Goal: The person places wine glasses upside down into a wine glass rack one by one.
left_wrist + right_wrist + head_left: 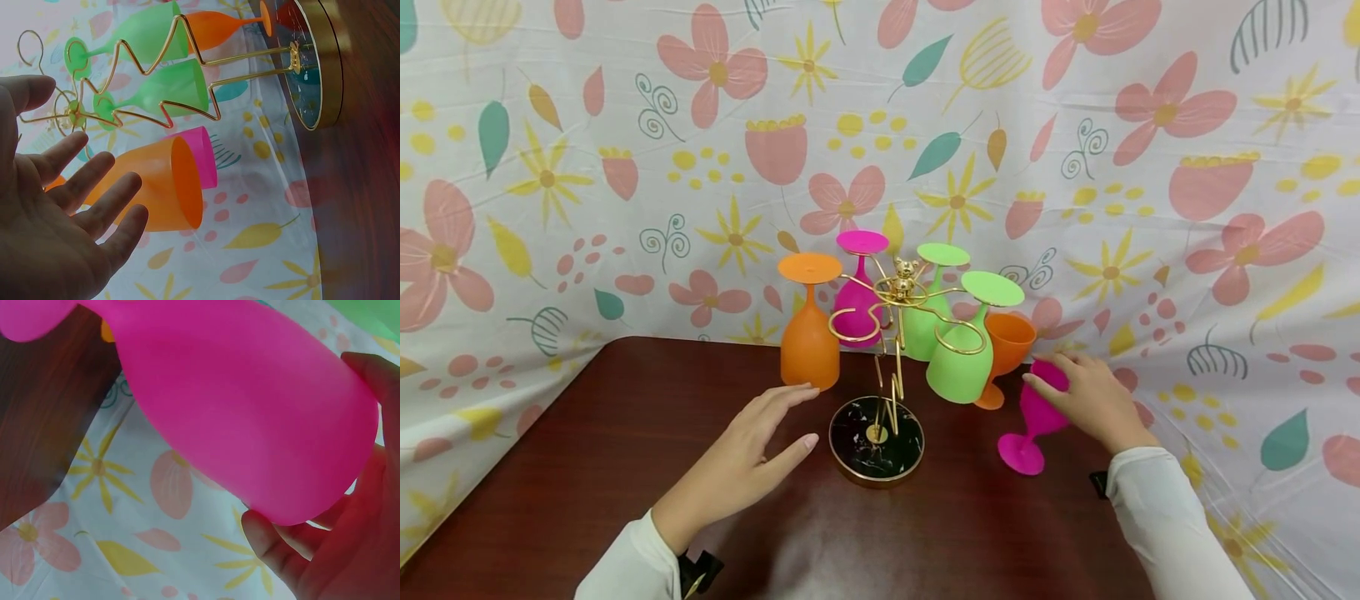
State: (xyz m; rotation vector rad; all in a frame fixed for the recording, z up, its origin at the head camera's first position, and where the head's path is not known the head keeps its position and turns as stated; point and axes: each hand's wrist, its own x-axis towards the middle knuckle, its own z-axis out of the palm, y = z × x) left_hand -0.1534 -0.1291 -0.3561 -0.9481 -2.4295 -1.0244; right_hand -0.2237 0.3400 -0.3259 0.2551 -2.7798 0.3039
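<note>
My right hand (pixel 1093 396) grips a magenta plastic goblet (pixel 1037 408) around the rim end of its bowl; the goblet leans, foot down, at the table's right side. In the right wrist view, fingertips lie on both sides of the bowl (pixel 250 412). My left hand (pixel 745 458) is spread, thumb apart from the fingers, beside a gold wire goblet rack with a round black marbled base (pixel 857 433). Upside down on the rack hang an orange goblet (pixel 810 342), a second magenta goblet (pixel 862 242) and two green goblets (pixel 958 375). The left fingertips are just below the hanging orange goblet in the head view.
Behind the rack's right side, another orange goblet (pixel 1011 337) stands upright on the dark wooden table (pixel 760 533). A gold bear figure (pixel 905 279) tops the rack. A flower-print cloth (pixel 715 167) borders the table at the back and right.
</note>
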